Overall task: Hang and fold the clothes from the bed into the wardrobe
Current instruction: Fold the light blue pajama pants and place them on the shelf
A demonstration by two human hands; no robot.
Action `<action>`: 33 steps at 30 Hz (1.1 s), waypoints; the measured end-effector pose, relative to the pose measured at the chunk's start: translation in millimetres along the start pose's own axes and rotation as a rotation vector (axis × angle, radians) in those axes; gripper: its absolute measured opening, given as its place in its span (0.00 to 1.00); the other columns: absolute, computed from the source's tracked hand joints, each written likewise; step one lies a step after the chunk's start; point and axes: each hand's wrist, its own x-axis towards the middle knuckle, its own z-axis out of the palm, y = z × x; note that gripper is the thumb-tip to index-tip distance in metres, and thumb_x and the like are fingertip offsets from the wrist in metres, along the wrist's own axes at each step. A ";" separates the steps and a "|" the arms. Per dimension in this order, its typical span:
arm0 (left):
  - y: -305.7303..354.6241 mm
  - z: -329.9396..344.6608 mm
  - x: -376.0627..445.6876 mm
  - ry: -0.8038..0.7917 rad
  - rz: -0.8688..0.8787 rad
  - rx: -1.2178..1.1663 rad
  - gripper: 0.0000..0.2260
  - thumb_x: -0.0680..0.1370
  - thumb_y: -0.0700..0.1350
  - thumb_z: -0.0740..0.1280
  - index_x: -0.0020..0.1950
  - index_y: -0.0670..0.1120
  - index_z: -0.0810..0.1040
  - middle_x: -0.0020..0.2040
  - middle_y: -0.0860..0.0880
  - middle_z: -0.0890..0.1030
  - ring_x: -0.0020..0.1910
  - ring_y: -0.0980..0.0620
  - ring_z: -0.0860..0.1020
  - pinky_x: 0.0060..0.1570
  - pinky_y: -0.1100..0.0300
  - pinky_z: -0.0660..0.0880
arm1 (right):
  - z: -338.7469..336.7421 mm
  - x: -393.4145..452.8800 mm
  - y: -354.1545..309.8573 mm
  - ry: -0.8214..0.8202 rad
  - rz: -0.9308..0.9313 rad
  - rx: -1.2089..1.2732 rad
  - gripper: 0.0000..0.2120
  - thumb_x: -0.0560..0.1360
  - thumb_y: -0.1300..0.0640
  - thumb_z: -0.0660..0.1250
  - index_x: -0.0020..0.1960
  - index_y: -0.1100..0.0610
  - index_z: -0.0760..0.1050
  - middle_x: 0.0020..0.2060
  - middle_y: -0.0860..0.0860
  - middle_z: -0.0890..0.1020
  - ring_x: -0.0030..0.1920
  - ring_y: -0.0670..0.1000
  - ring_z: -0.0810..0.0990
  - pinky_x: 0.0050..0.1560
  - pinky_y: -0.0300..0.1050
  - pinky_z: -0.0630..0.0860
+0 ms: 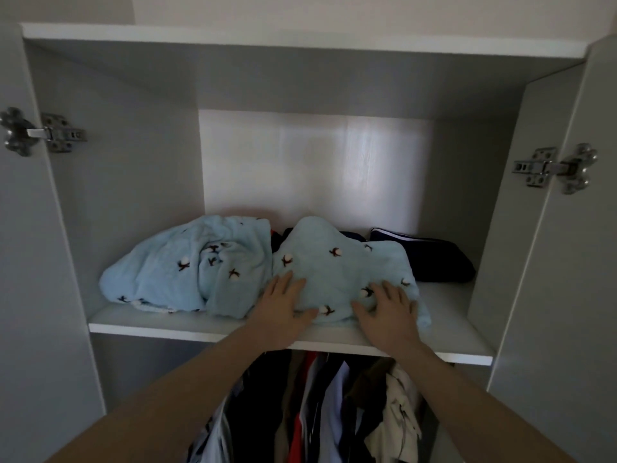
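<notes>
Fleecy pale-blue cloth fills the middle of the wardrobe shelf (140, 324), and we have both palms on the nearer bundle. Our left hand (283, 307) lies flat on the folded blue garment (337, 282) with fingers spread and straight, gripping nothing; our right hand (389, 312) presses its front right corner, fingers splayed and only slightly bent. To finish well, we judge we should push evenly with both palms so the fold slides back square, keep its front edge behind the shelf lip, and smooth the raised hump at the back. Beside it on the left sits a second blue garment (173, 272), looser and rumpled, touching the first. A dark folded item (434, 259) lies behind on the right. Below the shelf, hanging clothes (334, 406) crowd the lower compartment.
</notes>
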 end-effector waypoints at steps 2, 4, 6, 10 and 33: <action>-5.1 -18.3 -37.1 0.068 0.032 -0.031 0.32 0.81 0.61 0.65 0.82 0.52 0.60 0.84 0.49 0.54 0.82 0.47 0.54 0.79 0.52 0.53 | -5.5 -26.8 -13.7 0.034 -0.058 0.070 0.28 0.80 0.38 0.64 0.76 0.48 0.69 0.79 0.52 0.65 0.79 0.56 0.60 0.79 0.62 0.53; -12.4 -41.3 -78.9 0.114 0.049 -0.016 0.31 0.80 0.58 0.68 0.81 0.52 0.62 0.83 0.49 0.57 0.80 0.47 0.57 0.78 0.52 0.56 | -10.2 -57.6 -33.3 0.040 -0.116 0.138 0.28 0.80 0.41 0.67 0.76 0.50 0.69 0.79 0.52 0.66 0.79 0.55 0.62 0.79 0.59 0.56; -20.1 -66.7 -123.8 0.175 0.063 0.003 0.30 0.79 0.55 0.70 0.79 0.51 0.66 0.81 0.49 0.60 0.79 0.47 0.60 0.76 0.52 0.59 | -13.5 -91.8 -57.8 0.015 -0.169 0.207 0.28 0.80 0.44 0.69 0.77 0.50 0.69 0.79 0.52 0.66 0.79 0.54 0.62 0.80 0.56 0.57; -34.0 -120.5 -215.3 0.270 0.040 0.063 0.30 0.77 0.50 0.73 0.77 0.48 0.69 0.80 0.48 0.62 0.78 0.45 0.61 0.74 0.51 0.63 | -19.0 -169.1 -115.3 -0.055 -0.270 0.345 0.28 0.79 0.48 0.71 0.77 0.50 0.69 0.78 0.49 0.67 0.79 0.53 0.63 0.80 0.50 0.59; -105.0 -302.4 -471.1 0.681 -0.338 -0.061 0.37 0.75 0.40 0.73 0.80 0.41 0.59 0.76 0.39 0.66 0.73 0.34 0.68 0.71 0.42 0.67 | -120.8 -440.0 -220.0 0.004 -0.412 0.530 0.24 0.78 0.54 0.73 0.73 0.48 0.72 0.72 0.42 0.72 0.74 0.41 0.67 0.76 0.42 0.64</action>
